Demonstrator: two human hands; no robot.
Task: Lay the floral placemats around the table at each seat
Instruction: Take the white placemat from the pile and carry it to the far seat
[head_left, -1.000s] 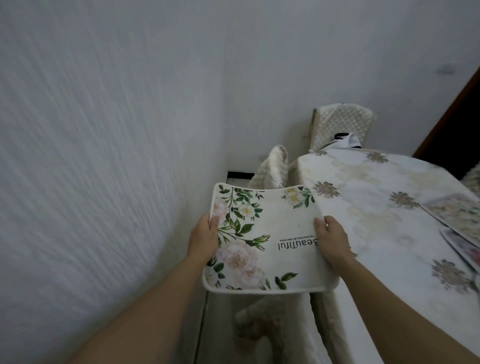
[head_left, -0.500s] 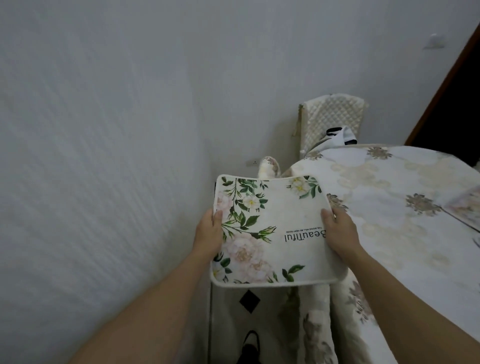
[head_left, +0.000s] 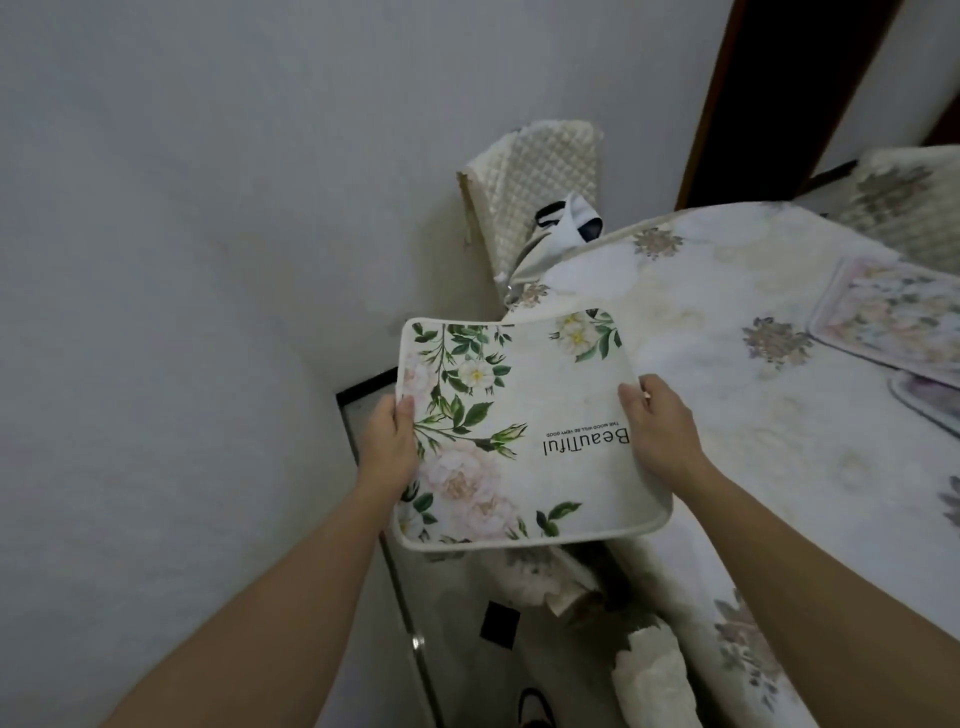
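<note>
I hold a cream floral placemat printed with green leaves, pale roses and the word "Beautiful". My left hand grips its left edge and my right hand grips its right edge. The mat hangs in the air over the gap between the wall and the table, its right part above the table's left edge. The table wears a pale flowered cloth. Two other placemats lie on it at the far right: one pinkish floral mat and another mat's corner just below it.
A white wall fills the left side, close to the table. A quilted chair back with a white cloth draped on it stands at the table's far end. Another covered chair sits below the held mat. A dark doorway is at the upper right.
The view has swung right and down, showing more table and the two laid mats. The held placemat has shifted slightly toward the table edge; both hands keep their grip.
</note>
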